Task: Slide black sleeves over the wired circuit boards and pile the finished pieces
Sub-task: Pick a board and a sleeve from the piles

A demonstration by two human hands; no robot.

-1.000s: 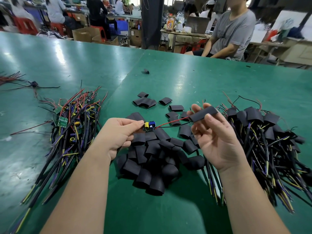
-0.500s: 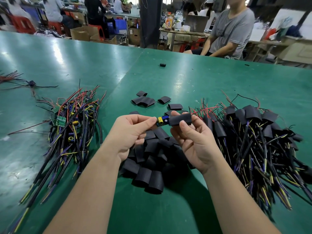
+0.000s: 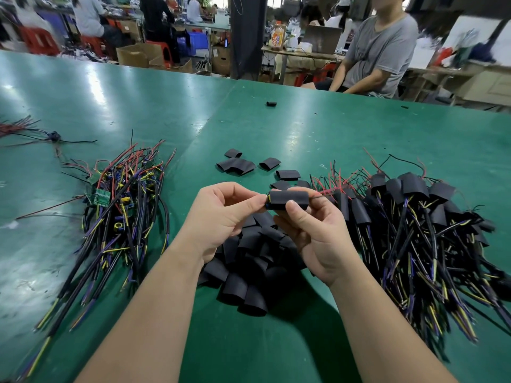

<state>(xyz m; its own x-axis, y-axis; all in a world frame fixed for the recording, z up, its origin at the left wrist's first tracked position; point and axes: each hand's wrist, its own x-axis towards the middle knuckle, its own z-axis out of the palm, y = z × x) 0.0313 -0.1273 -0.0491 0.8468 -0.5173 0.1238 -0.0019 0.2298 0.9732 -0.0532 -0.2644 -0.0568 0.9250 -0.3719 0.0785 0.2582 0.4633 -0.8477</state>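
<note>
Above the green table (image 3: 276, 349) my right hand (image 3: 309, 230) pinches a black sleeve (image 3: 289, 199) that covers almost all of a wired circuit board; only a sliver of its yellow and blue parts shows at the sleeve's left end. My left hand (image 3: 221, 214) grips that left end with thumb and fingertips. Below my hands lies a heap of empty black sleeves (image 3: 246, 272). Bare wired boards (image 3: 116, 205) are piled at the left. Sleeved pieces (image 3: 414, 222) are piled at the right.
Several loose sleeves (image 3: 236, 165) lie beyond my hands, and one small black piece (image 3: 271, 103) sits farther out. A knot of red and black wires (image 3: 52, 136) lies at the far left. A person in a grey shirt (image 3: 378, 51) sits across the table.
The sleeve, first held apart on the red and black wires, has slid left over the board until it nearly hides it. My hands have come together.
</note>
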